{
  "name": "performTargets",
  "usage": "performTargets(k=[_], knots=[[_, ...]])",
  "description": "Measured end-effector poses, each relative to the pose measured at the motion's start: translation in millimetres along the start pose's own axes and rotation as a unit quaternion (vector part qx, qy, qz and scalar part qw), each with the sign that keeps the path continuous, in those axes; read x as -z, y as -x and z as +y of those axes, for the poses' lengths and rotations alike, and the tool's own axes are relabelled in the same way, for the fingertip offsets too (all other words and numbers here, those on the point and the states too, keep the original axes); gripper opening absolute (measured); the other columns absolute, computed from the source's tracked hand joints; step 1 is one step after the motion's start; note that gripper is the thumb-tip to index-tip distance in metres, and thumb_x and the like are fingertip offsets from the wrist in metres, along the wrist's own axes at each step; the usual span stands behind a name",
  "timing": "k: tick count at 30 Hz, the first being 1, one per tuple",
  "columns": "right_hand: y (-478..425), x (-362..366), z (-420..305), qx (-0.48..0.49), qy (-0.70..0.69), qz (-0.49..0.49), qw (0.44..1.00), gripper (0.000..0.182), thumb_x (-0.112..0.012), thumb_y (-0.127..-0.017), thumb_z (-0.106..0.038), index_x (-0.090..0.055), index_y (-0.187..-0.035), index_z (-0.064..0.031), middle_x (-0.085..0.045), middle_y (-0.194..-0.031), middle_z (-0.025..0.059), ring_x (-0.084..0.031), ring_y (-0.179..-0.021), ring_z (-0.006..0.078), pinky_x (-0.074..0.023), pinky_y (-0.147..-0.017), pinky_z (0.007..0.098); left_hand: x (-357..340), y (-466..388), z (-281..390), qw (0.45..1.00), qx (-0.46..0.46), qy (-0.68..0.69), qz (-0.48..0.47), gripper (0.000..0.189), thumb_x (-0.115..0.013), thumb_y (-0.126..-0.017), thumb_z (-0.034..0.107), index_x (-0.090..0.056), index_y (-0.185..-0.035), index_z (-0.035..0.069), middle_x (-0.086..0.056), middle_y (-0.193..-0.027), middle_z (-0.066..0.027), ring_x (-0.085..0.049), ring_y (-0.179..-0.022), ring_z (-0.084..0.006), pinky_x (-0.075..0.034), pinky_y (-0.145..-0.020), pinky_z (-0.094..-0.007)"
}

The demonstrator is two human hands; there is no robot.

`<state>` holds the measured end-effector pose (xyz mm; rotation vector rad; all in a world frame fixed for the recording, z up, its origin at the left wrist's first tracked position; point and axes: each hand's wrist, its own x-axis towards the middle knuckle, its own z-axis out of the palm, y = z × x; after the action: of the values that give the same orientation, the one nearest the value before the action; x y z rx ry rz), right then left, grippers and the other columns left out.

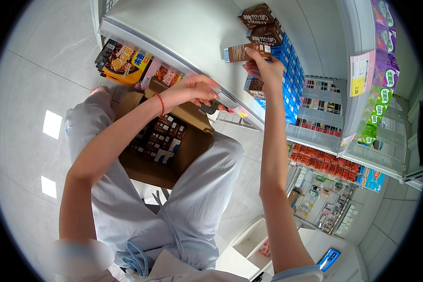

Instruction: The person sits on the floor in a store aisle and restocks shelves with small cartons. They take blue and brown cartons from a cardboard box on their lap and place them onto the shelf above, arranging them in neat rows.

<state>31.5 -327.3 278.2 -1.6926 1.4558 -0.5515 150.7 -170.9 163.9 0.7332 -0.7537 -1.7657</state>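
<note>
My right hand point(264, 68) grips a brown Vitasoy drink carton point(238, 53) lying on its side, at the stack on the white shelf point(183, 28). Behind it stand upright-printed brown Vitasoy cartons point(257, 16), and blue cartons point(292, 74) form rows alongside. Another brown carton point(254, 88) sits just below that hand. My left hand point(194, 90), with a red string on its wrist, is held before the shelf edge with fingers apart and nothing seen in it. Between my knees an open cardboard box point(194, 151) holds several brown cartons point(162, 135), some with blue and white sides.
Packaged instant meals point(121, 61) fill the lower shelf at the left. The shelf's raised front edge point(144, 38) runs below my hands. Purple and green packs point(380, 105) stand on another shelf, behind a price tag point(361, 74). Red packs point(324, 162) lie farther off.
</note>
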Motion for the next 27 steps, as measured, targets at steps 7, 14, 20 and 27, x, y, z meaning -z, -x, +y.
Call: performTargets(k=[7, 14, 20, 27], knots=[[-33.2, -3.6, 4.3, -0.075, 0.008, -0.058, 0.995, 0.054, -0.074, -0.064, -0.037, -0.056, -0.090, 0.0065, -0.060, -0.075, 0.0155, -0.064, -0.065, 0.0194, -0.0541, -0.055, 0.0256, -7.0, 4.5, 0.2, 0.998, 0.039, -0.005, -0.041, 0.025, -0.058, -0.082, 0.021, -0.057, -0.106, 0.013, -0.061, -0.098, -0.0014, -0.056, -0.081, -0.0082, -0.043, -0.070, -0.0209], [-25.0, 17.1, 1.4, -0.232, -0.146, -0.214, 0.938, 0.072, -0.043, -0.087, -0.049, -0.038, -0.117, 0.0165, -0.053, -0.111, 0.0266, -0.058, -0.099, 0.0278, -0.0540, -0.069, 0.0274, -1.5, 2.7, -2.8, 0.999, 0.035, 0.016, -0.027, 0.026, -0.059, -0.082, 0.021, -0.057, -0.105, 0.011, -0.061, -0.097, -0.0019, -0.056, -0.080, -0.0077, -0.043, -0.070, -0.0202], [-37.0, -5.4, 8.5, -0.200, -0.288, -0.202, 0.914, 0.062, -0.034, -0.094, -0.036, -0.025, -0.122, 0.0189, -0.046, -0.118, 0.0299, -0.053, -0.106, 0.0320, -0.0505, -0.084, 0.0316, -4.8, 1.5, -1.2, 0.998, 0.051, 0.030, -0.020, 0.026, -0.060, -0.080, 0.020, -0.058, -0.104, 0.010, -0.061, -0.096, -0.0020, -0.056, -0.078, -0.0079, -0.043, -0.069, -0.0194], [-97.0, -16.8, 9.2, -0.211, -0.493, -0.186, 0.823, 0.050, -0.034, -0.095, -0.026, -0.023, -0.126, 0.0115, -0.034, -0.126, 0.0320, -0.037, -0.115, 0.0478, -0.0486, -0.089, 0.0451, -2.5, -1.2, -5.1, 0.997, 0.057, 0.046, -0.011, 0.025, -0.059, -0.080, 0.020, -0.059, -0.102, 0.010, -0.061, -0.095, -0.0022, -0.056, -0.078, -0.0083, -0.044, -0.069, -0.0194]])
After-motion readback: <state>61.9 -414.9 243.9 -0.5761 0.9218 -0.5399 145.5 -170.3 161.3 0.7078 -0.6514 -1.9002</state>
